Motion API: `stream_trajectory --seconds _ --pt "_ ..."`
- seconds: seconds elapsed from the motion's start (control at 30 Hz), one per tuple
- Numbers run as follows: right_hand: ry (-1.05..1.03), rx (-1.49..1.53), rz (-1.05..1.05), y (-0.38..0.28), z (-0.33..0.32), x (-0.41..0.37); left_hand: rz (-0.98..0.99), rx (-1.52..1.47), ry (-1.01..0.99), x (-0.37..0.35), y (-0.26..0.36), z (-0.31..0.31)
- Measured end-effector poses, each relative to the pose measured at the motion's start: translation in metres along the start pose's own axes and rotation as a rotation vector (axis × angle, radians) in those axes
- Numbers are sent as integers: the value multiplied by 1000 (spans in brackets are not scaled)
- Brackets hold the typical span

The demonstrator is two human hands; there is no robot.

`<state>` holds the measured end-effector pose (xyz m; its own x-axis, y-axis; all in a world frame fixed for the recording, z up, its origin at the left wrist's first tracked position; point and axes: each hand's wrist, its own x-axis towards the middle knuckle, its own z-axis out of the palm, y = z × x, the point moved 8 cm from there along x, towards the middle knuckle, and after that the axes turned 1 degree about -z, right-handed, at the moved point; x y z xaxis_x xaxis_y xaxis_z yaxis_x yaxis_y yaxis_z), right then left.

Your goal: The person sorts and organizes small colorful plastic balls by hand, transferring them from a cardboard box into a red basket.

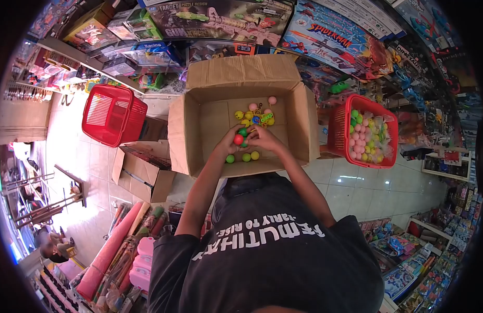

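Note:
Inside an open cardboard box [210,112], both my hands are close together. My left hand [230,140] is curled round a red ball [238,139] and green balls [243,132]. My right hand [265,139] has its fingers bent in against the same cluster; what lies under its fingertips is hidden. Nearer to me in the box lie a green ball [230,158] and yellow-green balls [246,157]. Beyond my hands sits a pile of yellow toys [245,121] with a blue piece [256,120] and pink balls [272,100].
At right stands a red basket [333,130] filled with pink, green and yellow balls and toys. Another red basket [113,107] is at left, above a smaller cardboard box [137,172]. Boxed toys [220,21] line the far shelf. A person [56,245] is at lower left.

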<state>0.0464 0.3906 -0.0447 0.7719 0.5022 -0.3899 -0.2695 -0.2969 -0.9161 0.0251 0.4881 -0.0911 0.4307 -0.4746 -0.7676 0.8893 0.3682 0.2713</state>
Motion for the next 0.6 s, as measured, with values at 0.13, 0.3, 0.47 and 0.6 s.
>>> stream_trajectory --seconds 0.13,0.3,0.47,0.6 --pt "-38 -246 202 48 -10 5 3 -72 -34 0 10 -10" --pt "-351 -816 228 80 21 8 64 -110 -2 -12 32 -24" --pt "-677 -923 321 107 42 10 101 -226 -32 -25 37 -32" --pt "-618 -923 325 120 40 11 143 -300 -37 -36 39 -33"
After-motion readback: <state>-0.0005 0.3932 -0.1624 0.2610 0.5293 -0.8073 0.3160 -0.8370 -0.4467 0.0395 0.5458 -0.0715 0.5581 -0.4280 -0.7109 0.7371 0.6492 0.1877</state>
